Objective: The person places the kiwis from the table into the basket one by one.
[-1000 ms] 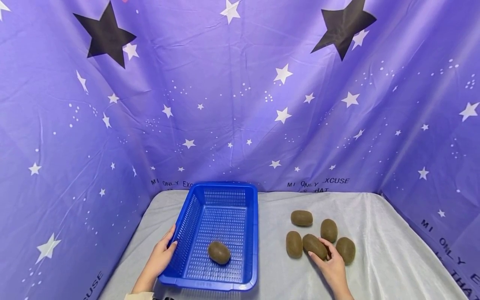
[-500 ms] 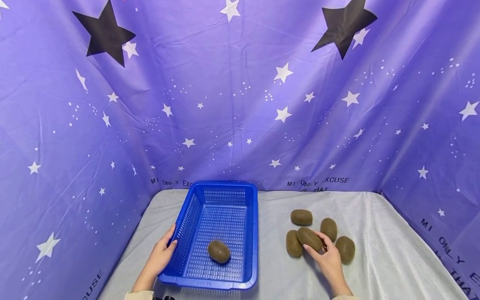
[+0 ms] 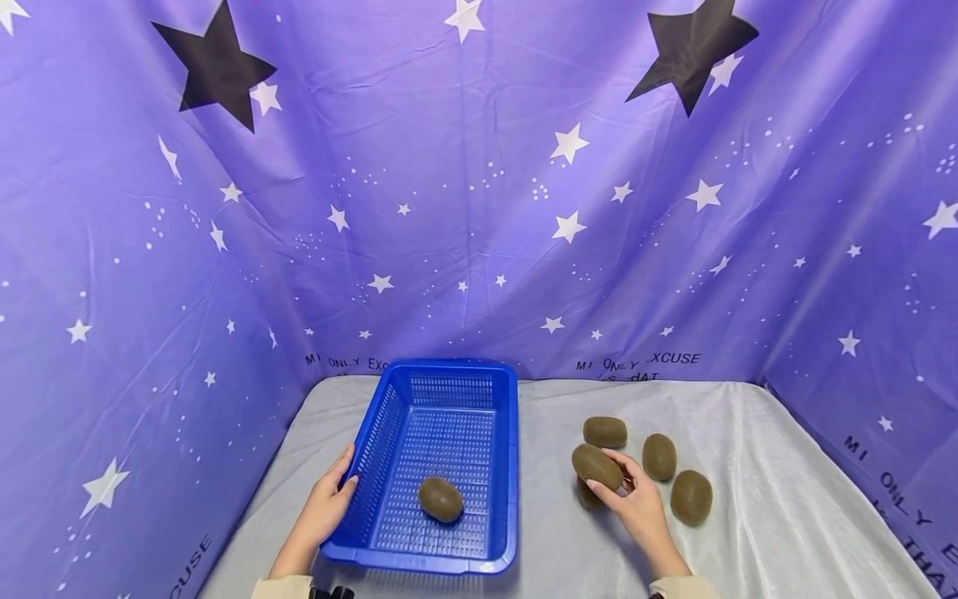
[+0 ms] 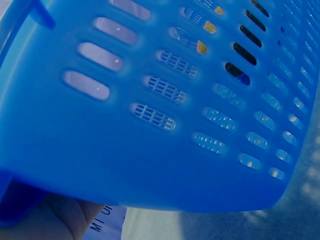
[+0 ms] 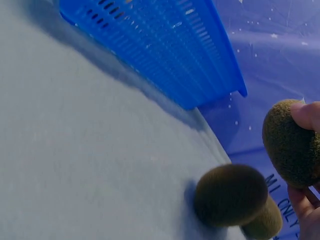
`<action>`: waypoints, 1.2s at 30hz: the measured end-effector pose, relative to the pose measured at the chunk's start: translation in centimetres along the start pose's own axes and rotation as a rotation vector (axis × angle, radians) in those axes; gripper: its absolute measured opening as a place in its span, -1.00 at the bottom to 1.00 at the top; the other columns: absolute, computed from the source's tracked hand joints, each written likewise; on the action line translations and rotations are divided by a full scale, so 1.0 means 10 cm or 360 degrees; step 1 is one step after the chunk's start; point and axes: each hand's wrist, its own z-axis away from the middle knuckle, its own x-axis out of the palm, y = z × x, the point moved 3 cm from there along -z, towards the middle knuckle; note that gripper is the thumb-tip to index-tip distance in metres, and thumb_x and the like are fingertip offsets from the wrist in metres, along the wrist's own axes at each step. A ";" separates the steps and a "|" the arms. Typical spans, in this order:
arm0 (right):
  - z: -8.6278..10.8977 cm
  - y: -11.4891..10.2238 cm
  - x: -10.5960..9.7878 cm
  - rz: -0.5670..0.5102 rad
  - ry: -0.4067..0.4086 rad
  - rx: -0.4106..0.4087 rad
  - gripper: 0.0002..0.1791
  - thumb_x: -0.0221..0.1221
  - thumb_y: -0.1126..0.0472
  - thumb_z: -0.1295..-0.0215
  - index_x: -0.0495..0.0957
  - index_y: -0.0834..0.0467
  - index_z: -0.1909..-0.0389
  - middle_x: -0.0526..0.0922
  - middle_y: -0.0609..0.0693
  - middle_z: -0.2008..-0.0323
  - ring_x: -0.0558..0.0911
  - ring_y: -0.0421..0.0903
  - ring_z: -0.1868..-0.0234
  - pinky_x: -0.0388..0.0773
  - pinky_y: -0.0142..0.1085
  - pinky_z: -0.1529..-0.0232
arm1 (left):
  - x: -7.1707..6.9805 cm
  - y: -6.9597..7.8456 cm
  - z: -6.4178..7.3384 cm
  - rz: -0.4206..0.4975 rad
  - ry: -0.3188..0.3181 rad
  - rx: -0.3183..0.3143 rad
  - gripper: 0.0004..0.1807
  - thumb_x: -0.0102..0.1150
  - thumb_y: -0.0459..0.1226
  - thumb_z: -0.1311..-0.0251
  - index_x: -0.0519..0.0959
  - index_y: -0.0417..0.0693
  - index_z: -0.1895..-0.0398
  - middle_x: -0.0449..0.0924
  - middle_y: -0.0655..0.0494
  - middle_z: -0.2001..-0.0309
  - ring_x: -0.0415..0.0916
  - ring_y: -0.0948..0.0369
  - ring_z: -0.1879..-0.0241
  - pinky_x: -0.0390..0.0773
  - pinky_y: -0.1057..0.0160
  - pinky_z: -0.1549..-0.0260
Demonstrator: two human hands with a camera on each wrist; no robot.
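In the head view, my left hand (image 3: pixel 322 509) grips the left rim of a blue plastic basket (image 3: pixel 512 474). Its perforated wall fills most of the left wrist view. One brown kiwi (image 3: pixel 441 499) lies inside on the basket floor. My right hand (image 3: pixel 642 509) holds another kiwi (image 3: pixel 596 467) between thumb and fingers, raised above the cloth. That held kiwi partly covers a kiwi (image 3: pixel 587 496) lying beneath it in the head view. In the right wrist view, thumb and fingertips press on the held kiwi (image 5: pixel 287 145) at the right edge.
Other kiwis lie on the grey cloth (image 3: pixel 756 466): one at the back (image 3: pixel 604 431), one right of the hand (image 3: pixel 659 457) and one nearer the front (image 3: pixel 692 497). Purple star-printed curtains (image 3: pixel 464 183) enclose the cloth-covered table at the back and sides.
My right hand has lifted a kiwi off the cloth and carried it leftward, over the leftmost kiwi. The left hand and basket have kept their place.
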 end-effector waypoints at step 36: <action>-0.07 -1.01 0.59 -0.0164 -0.0302 -0.0160 -0.45 0.41 0.37 0.09 0.54 0.29 -0.02 0.63 0.11 0.03 0.57 -0.11 0.09 0.50 -0.30 -0.01 | -0.01 0.03 0.01 0.0019 0.0003 0.0048 -0.41 -0.07 -0.47 -0.30 0.07 -0.44 -0.38 0.04 -0.42 -0.37 -0.04 -0.25 -0.37 -0.13 0.82 0.01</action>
